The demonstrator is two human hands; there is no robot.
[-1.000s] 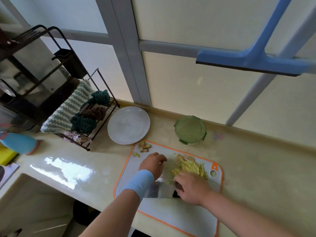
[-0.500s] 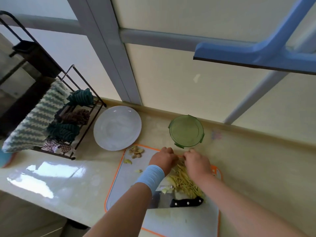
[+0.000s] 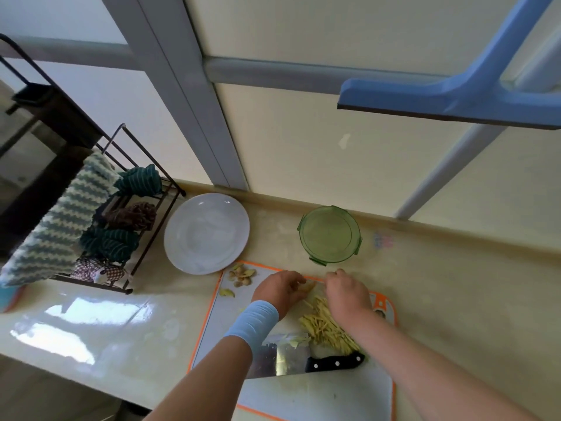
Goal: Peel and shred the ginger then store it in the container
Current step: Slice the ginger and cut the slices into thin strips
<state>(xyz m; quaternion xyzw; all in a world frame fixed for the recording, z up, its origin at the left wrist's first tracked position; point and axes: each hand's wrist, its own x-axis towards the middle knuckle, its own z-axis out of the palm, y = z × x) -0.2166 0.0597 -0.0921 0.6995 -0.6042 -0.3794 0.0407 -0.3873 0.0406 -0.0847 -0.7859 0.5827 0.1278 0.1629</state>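
Both of your hands are at the far end of a white cutting board (image 3: pixel 318 396) with an orange rim, which lies on a glossy cream counter (image 3: pixel 455 299). Your left hand (image 3: pixel 277 288), with a light blue wristband (image 3: pixel 253 323) on the wrist, has its fingers curled, and their tips pinch a small pale yellow ginger piece (image 3: pixel 306 287). Your right hand (image 3: pixel 346 294) is just beside it, knuckles up, fingers bent down toward the board. Its fingertips are hidden, so it cannot be told whether they hold anything.

Just nearer to you than the hands lies a pile of shredded ginger (image 3: pixel 326 328), thin yellow sticks running under your right forearm. A cleaver (image 3: pixel 288 360) lies flat across the board closer to you, its black handle pointing right and reaching the near end of the shreds. Your left forearm crosses over part of the blade. A few brown ginger peels (image 3: pixel 241 276) sit at the board's far left corner.

Beyond the board, near the wall, stands a round green container (image 3: pixel 329 235) with its lid on. To its left is a white plate (image 3: pixel 206 233). Further left is a dark rack (image 3: pixel 69 129) holding rolled cloths, with a striped towel (image 3: pixel 60 226) draped over it. A blue squeegee (image 3: pixel 449 101) shows at the upper right, against the window.
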